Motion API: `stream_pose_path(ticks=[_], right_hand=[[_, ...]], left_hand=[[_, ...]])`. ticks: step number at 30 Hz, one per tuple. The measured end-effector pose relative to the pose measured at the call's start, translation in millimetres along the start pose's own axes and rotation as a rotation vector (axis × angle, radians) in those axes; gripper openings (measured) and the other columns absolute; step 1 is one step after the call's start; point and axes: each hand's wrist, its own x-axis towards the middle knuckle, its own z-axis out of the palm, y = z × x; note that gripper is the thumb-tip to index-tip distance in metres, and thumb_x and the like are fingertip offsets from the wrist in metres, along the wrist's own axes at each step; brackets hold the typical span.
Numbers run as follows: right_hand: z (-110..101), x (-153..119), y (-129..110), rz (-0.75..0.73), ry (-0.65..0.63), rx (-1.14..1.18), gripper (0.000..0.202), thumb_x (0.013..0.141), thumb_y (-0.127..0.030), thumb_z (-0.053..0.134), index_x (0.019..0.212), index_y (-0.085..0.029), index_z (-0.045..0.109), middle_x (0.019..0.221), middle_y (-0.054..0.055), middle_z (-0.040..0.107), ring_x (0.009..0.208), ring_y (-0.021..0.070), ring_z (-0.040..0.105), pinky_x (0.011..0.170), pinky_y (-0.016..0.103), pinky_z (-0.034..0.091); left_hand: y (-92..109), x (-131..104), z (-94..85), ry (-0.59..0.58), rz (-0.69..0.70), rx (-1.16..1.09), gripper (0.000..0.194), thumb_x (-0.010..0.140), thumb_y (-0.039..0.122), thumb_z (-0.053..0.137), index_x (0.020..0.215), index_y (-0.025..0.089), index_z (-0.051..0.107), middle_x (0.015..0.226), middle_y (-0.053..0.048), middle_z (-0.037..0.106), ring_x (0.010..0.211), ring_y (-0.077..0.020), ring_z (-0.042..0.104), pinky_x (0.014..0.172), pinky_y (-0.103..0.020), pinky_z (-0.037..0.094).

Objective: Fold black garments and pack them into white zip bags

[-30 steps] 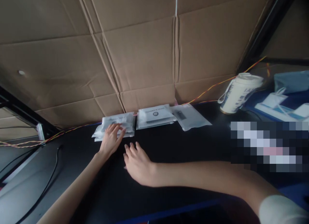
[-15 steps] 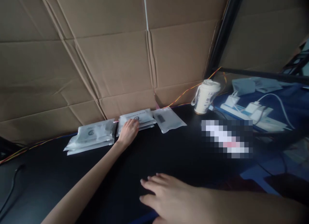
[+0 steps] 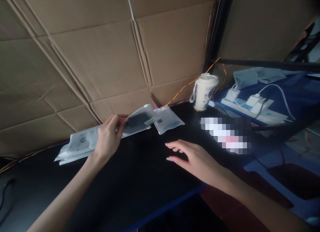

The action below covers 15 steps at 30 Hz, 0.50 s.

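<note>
- While the left hand (image 3: 108, 138) pinches the near end of a dark-faced zip pouch (image 3: 136, 121) between thumb and fingers, the right hand (image 3: 197, 157) is empty, its thumb and fingers parted, above the black table (image 3: 140, 178); its fingertips touch no pouch.
- The dark-faced zip pouch is at the back of the table, between the pouch stack (image 3: 85, 138) and the flat pouch (image 3: 168, 120); it looks partly raised and tilted, a small pale label showing at its far end; whether another pouch lies under it, I cannot tell.
- As for progress, one pouch is in the fingers and the others lie along the cardboard (image 3: 100, 65); the handling of the pinched one looks to be under way rather than finished, since the left hand has a grip on it and it is not lying flat.
- The pouch stack lies behind and beside the left hand, at least two pouches deep, a round printed mark on the top one; the flat pouch lies at the other end of the row, free of both hands; whether either has been dealt with cannot be judged.
- Beyond the row stand a lidded cup (image 3: 206, 92) and, farther right, a power strip (image 3: 257, 108) with chargers; both are apart from the hands.
</note>
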Motion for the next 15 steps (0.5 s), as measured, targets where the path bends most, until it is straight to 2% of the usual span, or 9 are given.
stream_pose_path(ticks=[3,5,7,9,12,15], right_hand=[[0.5,-3.9,5.8,-0.04,0.145,0.035,0.043,0.083,-0.033,0.066,0.121,-0.022,0.05,0.109,0.006,0.064,0.095,0.0169,0.063,0.082,0.033,0.054],[-1.8,-8.7,7.7,-0.108,0.208,0.031,0.032,0.082,-0.033,0.067,0.109,-0.022,0.054,0.101,0.005,0.063,0.092,0.0173,0.063,0.081,0.033,0.054],[-7.5,-14.3,9.3,-0.167,0.263,0.011,0.02,0.082,-0.029,0.068,0.097,-0.022,0.056,0.093,0.003,0.061,0.088,0.017,0.063,0.078,0.032,0.054],[-15.9,-19.7,10.8,-0.194,0.317,-0.015,0.02,0.08,-0.026,0.069,0.094,-0.021,0.057,0.092,0.004,0.06,0.088,0.0176,0.062,0.077,0.032,0.054],[-27.7,-26.8,10.1,-0.251,0.275,-0.029,0.021,0.08,-0.018,0.069,0.099,-0.02,0.06,0.101,0.006,0.062,0.094,0.0182,0.062,0.082,0.034,0.054],[-31.2,-32.6,3.8,-0.345,0.197,0.0,0.02,0.082,-0.008,0.063,0.097,-0.021,0.066,0.099,0.004,0.067,0.096,0.0162,0.063,0.091,0.035,0.052]], left_hand=[[30.4,-27.7,-9.5,-0.072,0.148,-0.117,0.009,0.093,0.023,0.048,0.093,0.023,0.057,0.104,-0.003,0.069,0.093,-0.018,0.066,0.076,-0.027,0.054],[45.1,-49.9,-9.5,-0.151,0.241,-0.2,0.012,0.092,0.014,0.047,0.096,0.021,0.056,0.109,-0.005,0.067,0.096,-0.0171,0.066,0.078,-0.026,0.054],[53.6,-69.1,-6.2,-0.208,0.274,-0.297,0.016,0.091,0.007,0.047,0.098,0.019,0.055,0.112,-0.007,0.066,0.101,-0.0168,0.065,0.083,-0.026,0.054],[56.9,-82.3,-1.9,-0.252,0.284,-0.39,0.019,0.089,0.003,0.047,0.1,0.017,0.055,0.113,-0.009,0.065,0.106,-0.0178,0.062,0.088,-0.028,0.052],[58.7,-90.2,3.1,-0.287,0.323,-0.491,0.022,0.088,0.0,0.048,0.103,0.016,0.054,0.113,-0.01,0.065,0.11,-0.0192,0.06,0.091,-0.031,0.052],[66.7,-89.1,3.7,-0.25,0.371,-0.574,0.021,0.088,0.006,0.054,0.107,0.015,0.054,0.108,-0.011,0.066,0.109,-0.0204,0.061,0.09,-0.033,0.053]])
